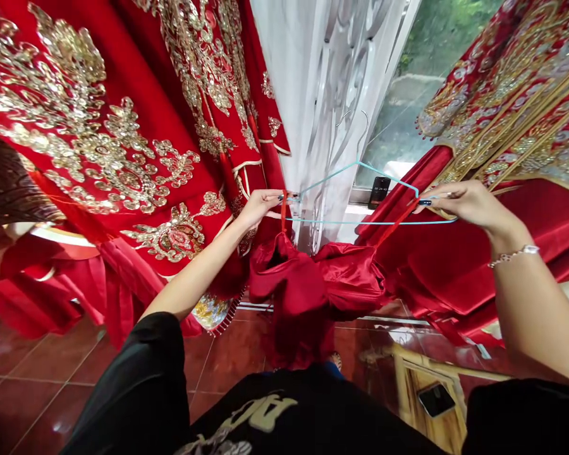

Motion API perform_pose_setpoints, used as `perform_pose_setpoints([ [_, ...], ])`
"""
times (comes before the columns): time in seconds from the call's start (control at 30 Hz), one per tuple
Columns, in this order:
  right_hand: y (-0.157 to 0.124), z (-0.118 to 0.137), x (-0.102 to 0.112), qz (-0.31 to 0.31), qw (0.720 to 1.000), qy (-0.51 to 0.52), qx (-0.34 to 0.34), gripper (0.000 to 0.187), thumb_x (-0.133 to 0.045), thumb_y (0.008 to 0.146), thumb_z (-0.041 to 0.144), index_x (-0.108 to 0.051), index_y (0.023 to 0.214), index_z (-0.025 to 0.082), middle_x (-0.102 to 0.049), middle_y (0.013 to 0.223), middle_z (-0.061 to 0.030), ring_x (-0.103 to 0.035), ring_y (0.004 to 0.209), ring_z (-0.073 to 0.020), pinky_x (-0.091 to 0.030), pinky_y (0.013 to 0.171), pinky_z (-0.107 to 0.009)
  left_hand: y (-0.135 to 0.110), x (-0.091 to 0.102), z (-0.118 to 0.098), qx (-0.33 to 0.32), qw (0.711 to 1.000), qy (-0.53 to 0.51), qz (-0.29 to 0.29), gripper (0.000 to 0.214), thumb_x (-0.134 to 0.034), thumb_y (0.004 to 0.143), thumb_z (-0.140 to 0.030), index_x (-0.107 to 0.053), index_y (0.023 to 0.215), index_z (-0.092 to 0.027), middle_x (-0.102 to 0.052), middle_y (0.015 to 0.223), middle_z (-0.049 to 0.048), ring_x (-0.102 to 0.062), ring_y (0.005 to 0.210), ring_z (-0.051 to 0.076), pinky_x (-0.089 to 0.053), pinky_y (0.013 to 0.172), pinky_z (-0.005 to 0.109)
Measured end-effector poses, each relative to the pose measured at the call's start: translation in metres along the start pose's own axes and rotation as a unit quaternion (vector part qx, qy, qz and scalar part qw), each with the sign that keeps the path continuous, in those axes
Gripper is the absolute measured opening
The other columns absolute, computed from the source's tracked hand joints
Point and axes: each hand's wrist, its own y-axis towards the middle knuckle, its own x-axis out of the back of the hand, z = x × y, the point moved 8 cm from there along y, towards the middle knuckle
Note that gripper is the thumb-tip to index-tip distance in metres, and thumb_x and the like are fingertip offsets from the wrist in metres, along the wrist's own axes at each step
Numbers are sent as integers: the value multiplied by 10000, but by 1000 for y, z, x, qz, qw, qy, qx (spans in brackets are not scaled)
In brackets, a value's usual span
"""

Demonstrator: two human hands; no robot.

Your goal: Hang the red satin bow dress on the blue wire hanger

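A thin light-blue wire hanger is held up between both hands in front of a white curtain. My left hand pinches its left end, where a thin red strap loops over the wire. My right hand pinches the right end, with a second red strap running down from it. A plain red satin garment hangs from those straps below the hanger, bunched and drooping toward the floor.
Red garments with gold embroidery hang at left, and more lie at right. A white curtain and a window sill with a phone are behind. A wooden stool with another phone stands on the red tiled floor.
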Motion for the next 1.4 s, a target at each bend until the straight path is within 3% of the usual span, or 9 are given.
perform_pose_setpoints([
  [0.23,2,-19,-30,91,990,92,-59,184,-703,761,137,-813,896,197,-780,762,-68,-525,462,-96,-438,507,-246,10,-8,-47,-27,957,288,4,232,-604,797,-47,-743,979,-82,-737,965,112,-659,1138,331,-466,1077,525],
  [0.37,-21,-40,-38,-4,993,113,-30,359,-719,730,114,-764,1053,263,-741,1198,-105,-693,1010,-198,-543,838,-282,-43,3,-89,-168,869,448,-124,473,-521,847,-46,-599,1302,-147,-590,1339,128,-488,1349,325,-315,1193,561],
  [0.53,-89,-94,-75,-218,960,162,-70,316,-678,774,330,-643,1076,245,-661,1293,-121,-674,1027,-226,-539,942,-436,-126,-32,-39,-201,811,548,-28,188,-540,938,-198,-681,1061,-196,-491,1415,138,-380,1417,361,-366,1160,596],
  [0.67,-118,-127,-174,-53,963,187,-184,336,-671,723,470,-653,944,218,-719,1092,-89,-654,988,-227,-489,1002,-457,-169,-40,-2,-177,813,549,-78,246,-524,970,-231,-674,1165,-235,-504,1372,144,-440,1345,316,-429,1105,533],
  [0.77,-121,-136,-215,5,960,185,-212,363,-671,694,562,-643,767,208,-713,860,-58,-652,856,-227,-515,906,-407,-181,-80,38,-137,847,501,112,252,-456,1006,-240,-662,1152,-239,-653,1174,82,-594,1136,220,-442,1098,455],
  [0.9,-112,-149,-225,42,955,178,-234,501,-516,756,685,-515,574,219,-577,602,-20,-575,662,-200,-505,724,-358,-193,-117,74,-76,827,473,294,199,-505,1002,-311,-639,905,-200,-681,895,37,-627,885,191,-499,941,358],
  [1.17,-127,-154,-232,103,953,146,-244,352,-726,605,351,-679,933,233,-641,989,-56,-613,1045,-258,-466,1017,-425,-193,-67,63,6,874,382,302,219,-534,981,-380,-571,849,-208,-620,917,28,-567,907,190,-447,807,279],
  [1.27,-132,-158,-230,58,954,124,-267,423,-686,557,240,-666,980,232,-612,1143,-92,-557,1191,-294,-376,1120,-489,-183,-38,58,27,909,334,246,190,-513,958,-318,-554,819,-196,-611,883,21,-570,839,169,-450,792,277],
  [1.4,-130,-164,-224,45,946,146,-287,180,-589,583,230,-639,757,222,-689,883,-72,-655,919,-262,-486,982,-468,-165,-6,47,5,928,353,116,123,-572,823,-256,-489,746,-207,-551,746,-25,-544,727,151,-441,726,270],
])
